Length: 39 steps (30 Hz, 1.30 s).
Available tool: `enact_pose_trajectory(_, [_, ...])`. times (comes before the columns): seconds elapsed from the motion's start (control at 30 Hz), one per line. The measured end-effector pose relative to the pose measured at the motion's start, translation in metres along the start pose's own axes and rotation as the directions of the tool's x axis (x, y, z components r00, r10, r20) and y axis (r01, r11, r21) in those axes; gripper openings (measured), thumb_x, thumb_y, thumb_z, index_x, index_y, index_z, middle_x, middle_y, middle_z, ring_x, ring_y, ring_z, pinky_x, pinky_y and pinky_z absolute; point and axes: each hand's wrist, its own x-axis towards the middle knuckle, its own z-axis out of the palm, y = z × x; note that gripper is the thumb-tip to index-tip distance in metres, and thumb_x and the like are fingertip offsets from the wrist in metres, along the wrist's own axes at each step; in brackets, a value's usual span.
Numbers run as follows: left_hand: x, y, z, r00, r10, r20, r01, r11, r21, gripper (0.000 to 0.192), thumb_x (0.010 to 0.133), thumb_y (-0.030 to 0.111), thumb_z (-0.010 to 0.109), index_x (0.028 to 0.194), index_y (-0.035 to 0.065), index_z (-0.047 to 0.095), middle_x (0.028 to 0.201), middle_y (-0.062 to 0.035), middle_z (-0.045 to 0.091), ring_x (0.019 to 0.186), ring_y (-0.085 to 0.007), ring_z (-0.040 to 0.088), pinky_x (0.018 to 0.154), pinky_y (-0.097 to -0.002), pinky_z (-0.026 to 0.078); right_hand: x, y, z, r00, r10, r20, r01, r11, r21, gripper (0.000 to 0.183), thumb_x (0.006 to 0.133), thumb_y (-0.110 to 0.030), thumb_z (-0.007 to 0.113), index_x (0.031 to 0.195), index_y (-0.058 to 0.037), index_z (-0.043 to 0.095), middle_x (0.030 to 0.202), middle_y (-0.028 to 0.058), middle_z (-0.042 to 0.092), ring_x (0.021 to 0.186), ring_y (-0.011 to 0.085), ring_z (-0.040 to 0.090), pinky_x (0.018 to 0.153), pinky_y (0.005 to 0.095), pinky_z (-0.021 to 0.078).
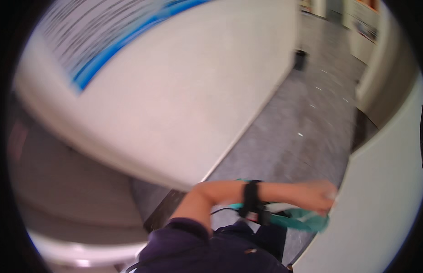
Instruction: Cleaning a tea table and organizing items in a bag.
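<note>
My left hand (322, 197), blurred, is at the end of a forearm that stretches across my body to the right. Its fingers look curled beside the edge of a white panel (372, 191), with a small pale spot at the fingertips. A teal, cloth-like thing (300, 220) hangs just below the hand and partly behind the forearm; whether the fingers grip it is unclear. Around that wrist is a black strap (251, 199) with a small dark device and a thin cable. My right hand is out of view.
A large white partition (184, 102) with a blue-edged printed sheet (109, 58) fills the upper left. Beyond it a grey floor (283, 136) with small white marks runs to a black bin-like object (300, 60). A curved, dark grey surface (78, 194) lies at lower left.
</note>
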Motion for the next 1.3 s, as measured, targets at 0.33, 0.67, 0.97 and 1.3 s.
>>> enact_pose_trajectory(0.33, [0.17,-0.085,-0.172,0.873,-0.42,-0.249,0.435,0.9,0.006,0.018,0.09,0.019,0.054,0.086,0.0029,0.062,0.066,0.0017,0.058,0.061,-0.0048,0.052,0.055,-0.0198,0.041,0.042,-0.12,-0.079,0.981,0.194,-0.02,-0.171,0.907,0.384,0.035,0.064,-0.017,0.064,0.093,0.0039,0.064,0.082,0.014,0.066,0.076,0.0226,0.063,0.068,0.0349,0.0499])
enact_pose_trajectory(0.67, [0.425,-0.131,-0.289,0.943,-0.276,-0.186,0.186,0.901,-0.392,0.039,0.082,0.007,0.064,0.12,0.0013,0.054,0.098,-0.0056,0.063,0.091,-0.013,0.06,0.084,-0.0282,0.047,0.336,-0.414,-0.221,0.96,-0.184,-0.212,0.19,0.982,0.008,0.047,0.068,-0.022,0.063,0.107,-0.0001,0.048,0.093,0.0218,0.061,0.089,0.0352,0.06,0.079,0.0389,0.0477])
enact_pose_trajectory(0.97, [0.657,-0.146,-0.408,0.981,-0.158,0.116,0.194,0.867,-0.459,0.053,0.086,0.007,0.058,0.134,0.0026,0.037,0.114,-0.0108,0.058,0.103,-0.0191,0.057,0.09,-0.0318,0.044,0.372,-0.478,-0.227,0.983,0.145,-0.117,-0.141,0.989,0.038,0.054,0.066,-0.022,0.068,0.11,0.0065,0.053,0.099,0.0199,0.063,0.092,0.028,0.061,0.08,0.0349,0.0475])
enact_pose_trajectory(1.3, [0.969,-0.188,-0.533,0.917,-0.253,0.308,0.319,0.929,-0.186,0.034,0.087,0.01,0.055,0.118,-0.0018,0.051,0.095,-0.0078,0.064,0.079,-0.0157,0.061,0.072,-0.0302,0.05,0.455,-0.572,-0.223,0.874,0.487,0.005,-0.477,0.855,0.203,0.038,0.064,-0.041,0.068,0.08,-0.0065,0.07,0.077,0.012,0.068,0.077,0.0243,0.065,0.069,0.0383,0.0492])
